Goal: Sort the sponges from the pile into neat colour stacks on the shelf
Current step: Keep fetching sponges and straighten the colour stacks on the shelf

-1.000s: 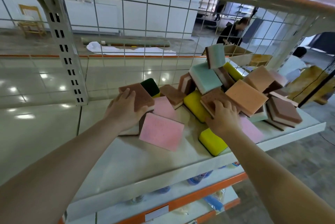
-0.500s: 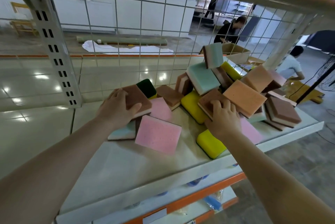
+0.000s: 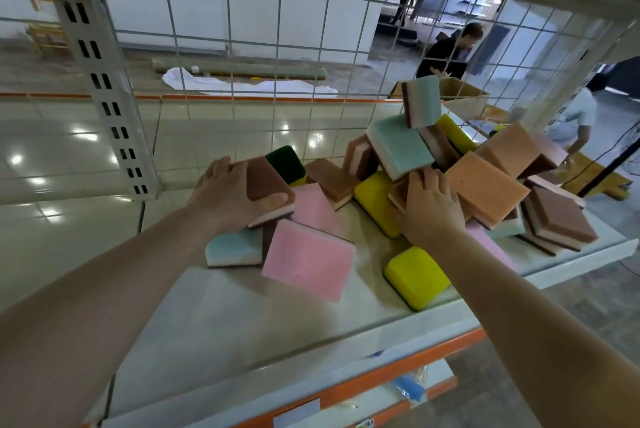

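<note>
The left hand (image 3: 232,197) is gripping a brown sponge (image 3: 268,186) at the left edge of the pile, thumb lying across its near face and fingers curling over its far edge. That sponge is sitting tilted, brown side up with a pale layer beneath, propped above a teal sponge (image 3: 235,247) that is lying flat on the shelf (image 3: 214,323). A dark green sponge (image 3: 285,162) is standing just behind it, against the wire grid (image 3: 277,81) at the back.

The right hand (image 3: 431,209) is reaching into the middle of the pile, fingers curling over the edge of a second brown sponge (image 3: 398,193) that is mostly hidden under it. An orange sponge (image 3: 485,188) is leaning just to its right, and a large teal sponge (image 3: 398,147) is tilting just behind the fingertips.

A pink sponge (image 3: 308,259) is lying nearest the shelf's front, tilted up on one edge, with another pink one (image 3: 313,207) lying behind it. A yellow sponge (image 3: 417,275) is resting near the front lip, below the right wrist, and another yellow one (image 3: 375,200) is lying between the two hands. The rest of the pile is heaped to the right, with a brown-topped stack (image 3: 559,219) sitting at the far right end of the shelf.

Beyond the grid, two people are standing near a cardboard box (image 3: 462,98).
</note>
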Demonstrator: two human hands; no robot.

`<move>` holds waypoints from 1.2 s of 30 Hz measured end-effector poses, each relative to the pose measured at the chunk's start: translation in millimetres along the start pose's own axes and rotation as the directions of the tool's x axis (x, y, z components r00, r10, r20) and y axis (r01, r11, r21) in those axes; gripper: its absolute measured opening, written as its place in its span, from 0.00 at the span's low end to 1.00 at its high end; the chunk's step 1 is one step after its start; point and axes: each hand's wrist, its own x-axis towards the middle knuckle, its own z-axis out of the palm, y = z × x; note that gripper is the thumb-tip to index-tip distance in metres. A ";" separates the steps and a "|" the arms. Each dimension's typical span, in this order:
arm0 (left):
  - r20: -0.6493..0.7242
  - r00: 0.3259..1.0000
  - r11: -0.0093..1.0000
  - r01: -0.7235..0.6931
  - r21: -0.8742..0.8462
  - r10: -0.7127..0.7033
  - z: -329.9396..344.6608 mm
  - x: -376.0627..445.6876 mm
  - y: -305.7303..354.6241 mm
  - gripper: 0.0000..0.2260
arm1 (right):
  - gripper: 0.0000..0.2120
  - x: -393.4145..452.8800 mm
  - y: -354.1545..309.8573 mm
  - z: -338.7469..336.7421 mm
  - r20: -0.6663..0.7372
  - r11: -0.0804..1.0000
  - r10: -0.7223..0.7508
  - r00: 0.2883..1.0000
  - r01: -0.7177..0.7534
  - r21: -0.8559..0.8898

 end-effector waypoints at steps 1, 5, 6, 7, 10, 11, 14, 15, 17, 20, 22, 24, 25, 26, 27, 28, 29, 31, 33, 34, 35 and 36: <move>0.012 1.000 1.000 0.005 0.001 -0.005 0.3 1.9 -0.7 0.43 | 0.32 1.4 0.0 1.0 -0.003 1.000 0.002 1.000 -0.002 -0.003; 0.035 0.999 1.000 0.008 -0.021 -0.007 1.5 6.4 -2.7 0.46 | 0.29 6.0 1.3 4.5 -0.017 1.000 0.022 1.000 -0.022 0.001; 0.031 0.999 1.000 0.008 -0.019 -0.007 1.7 6.3 -2.0 0.45 | 0.28 7.2 2.2 5.3 -0.019 1.000 0.026 0.999 -0.026 -0.001; 0.027 1.000 1.000 0.008 -0.015 -0.008 1.6 5.9 -1.0 0.44 | 0.26 8.2 3.1 6.5 -0.021 1.000 0.029 0.999 -0.029 -0.002; 0.020 1.000 1.000 0.015 -0.021 -0.015 0.9 4.4 1.3 0.43 | 0.22 9.5 4.1 8.3 -0.039 1.000 0.026 0.999 -0.026 -0.001; 0.020 1.000 0.999 0.021 -0.027 -0.020 0.4 3.8 1.7 0.43 | 0.22 9.0 4.3 7.8 -0.052 1.000 0.017 0.998 -0.017 -0.006; 0.017 0.999 0.998 0.042 -0.040 -0.042 -1.9 1.9 4.0 0.43 | 0.21 6.1 4.3 3.8 -0.085 0.999 -0.028 0.996 0.027 -0.017; 0.019 0.999 0.998 0.052 -0.047 -0.051 -2.4 1.1 5.4 0.43 | 0.22 4.6 4.5 2.6 -0.094 0.999 -0.044 0.995 0.043 -0.014; 0.016 0.998 0.996 0.063 -0.061 -0.062 -3.1 -0.9 8.3 0.44 | 0.23 0.5 3.6 0.6 -0.107 0.997 -0.070 0.992 0.073 0.023; -0.018 0.999 0.996 0.047 -0.078 -0.048 -4.6 -5.8 12.8 0.44 | 0.26 -6.6 -1.4 -2.4 -0.104 0.987 -0.115 0.988 0.125 0.097; -0.041 0.998 0.997 0.036 -0.072 -0.039 -6.4 -10.4 15.2 0.45 | 0.26 -10.2 -5.6 -4.4 -0.121 0.977 -0.145 0.982 0.162 0.141; -0.063 0.997 0.997 0.035 -0.062 -0.039 -8.4 -15.0 15.8 0.46 | 0.26 -13.3 -9.8 -7.1 -0.130 0.967 -0.168 0.977 0.189 0.173; -0.074 0.996 0.998 0.035 -0.059 -0.039 -9.5 -17.3 15.3 0.47 | 0.26 -14.7 -11.9 -8.3 -0.133 0.962 -0.179 0.975 0.201 0.184; -0.086 0.996 0.998 0.035 -0.058 -0.040 -10.9 -19.7 14.5 0.47 | 0.27 -16.1 -13.9 -9.5 -0.141 0.958 -0.189 0.972 0.214 0.193; -0.098 0.994 0.998 0.035 -0.058 -0.040 -12.6 -22.2 13.7 0.47 | 0.27 -17.4 -15.8 -10.9 -0.150 0.953 -0.197 0.969 0.225 0.201; -0.112 0.993 0.998 0.035 -0.058 -0.041 -14.5 -24.7 12.9 0.47 | 0.27 -18.7 -17.7 -12.6 -0.159 0.949 -0.204 0.966 0.235 0.211; -0.129 0.991 0.998 0.035 -0.055 -0.042 -16.3 -27.5 12.4 0.47 | 0.27 -20.0 -19.5 -14.3 -0.164 0.944 -0.209 0.964 0.243 0.222; -0.164 0.985 0.998 0.039 -0.046 -0.046 -19.7 -33.3 11.3 0.48 | 0.27 -22.8 -23.5 -18.0 -0.164 0.936 -0.221 0.961 0.256 0.241; -0.191 0.980 0.998 0.052 -0.044 -0.060 -22.4 -38.9 8.5 0.49 | 0.27 -26.1 -27.8 -20.7 -0.159 0.930 -0.232 0.960 0.267 0.253; -0.202 0.977 0.997 0.061 -0.045 -0.068 -24.1 -41.8 6.6 0.49 | 0.27 -28.0 -30.3 -22.0 -0.158 0.927 -0.239 0.958 0.273 0.257; -0.211 0.974 0.996 0.073 -0.042 -0.080 -25.9 -44.8 4.0 0.49 | 0.27 -30.2 -33.0 -22.7 -0.158 0.924 -0.245 0.956 0.280 0.260; -0.218 0.971 0.995 0.092 -0.033 -0.097 -27.8 -48.0 1.1 0.49 | 0.28 -32.2 -35.8 -23.7 -0.162 0.922 -0.251 0.954 0.287 0.261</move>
